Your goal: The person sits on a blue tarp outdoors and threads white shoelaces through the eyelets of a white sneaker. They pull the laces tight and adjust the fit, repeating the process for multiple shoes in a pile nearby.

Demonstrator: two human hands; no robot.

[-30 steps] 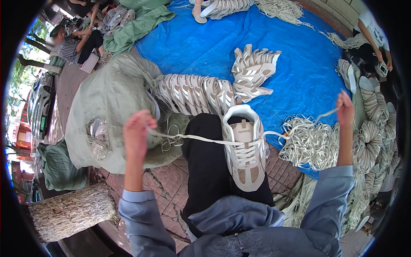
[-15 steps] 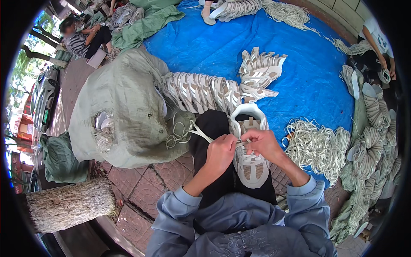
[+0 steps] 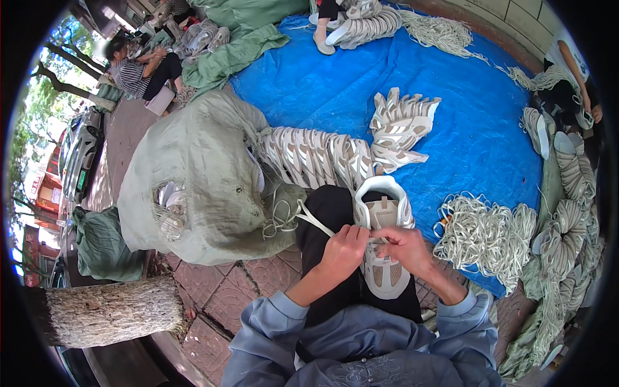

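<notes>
A white and beige sneaker upper (image 3: 387,277) lies on my lap, toe toward me and collar away. My left hand (image 3: 345,250) is closed at the left edge of its lacing, gripping a flat white shoelace (image 3: 314,221) whose loose length trails off to the upper left. From the right, my right hand (image 3: 406,250) reaches over the upper's lacing with thumb and forefinger bent together, almost touching the left fingertips. What those right fingertips pinch is too small and hidden to make out. Past the collar, a row of nested uppers (image 3: 313,155) stretches leftward.
A large pale sack (image 3: 193,168) stands at my left, by a tree trunk (image 3: 109,311). On the blue tarp (image 3: 309,77) lie a fanned stack of uppers (image 3: 403,126) and a heap of white laces (image 3: 487,235). More bundled uppers (image 3: 561,238) line the right side; other people sit around.
The whole view has shifted, so everything appears slightly lower and to the right. Both hands stay at the upper's lacing, with fingers slightly rearranged.
</notes>
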